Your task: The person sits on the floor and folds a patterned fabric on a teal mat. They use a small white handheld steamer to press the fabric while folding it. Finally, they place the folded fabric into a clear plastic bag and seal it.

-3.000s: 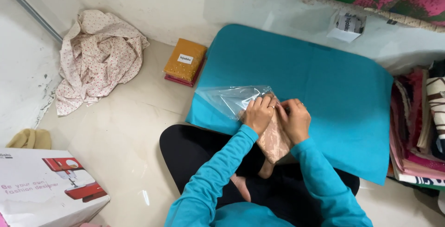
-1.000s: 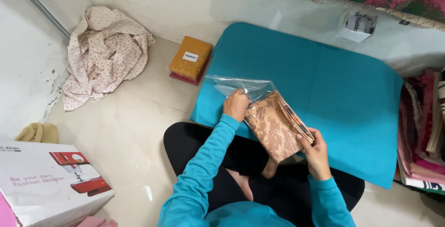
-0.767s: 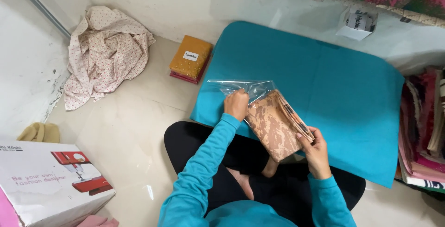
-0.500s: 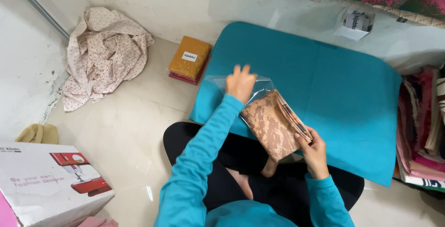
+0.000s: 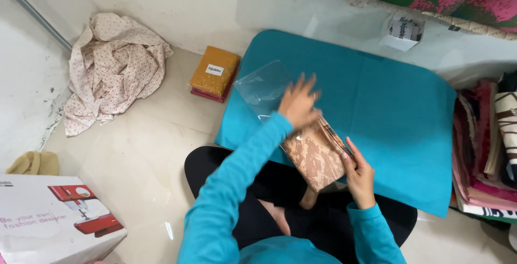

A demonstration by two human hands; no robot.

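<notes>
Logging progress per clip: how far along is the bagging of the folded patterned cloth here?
Done: the folded brown patterned cloth sits mostly inside the clear plastic bag, on the teal mat. In hand: the right hand steadies the cloth's lower edge, while the left hand, fingers spread and blurred, is at the bag's open end. Left: that end lies loose and unsealed.

Folded cloth (image 5: 315,156) in bag (image 5: 264,83) on mat (image 5: 393,113).
</notes>
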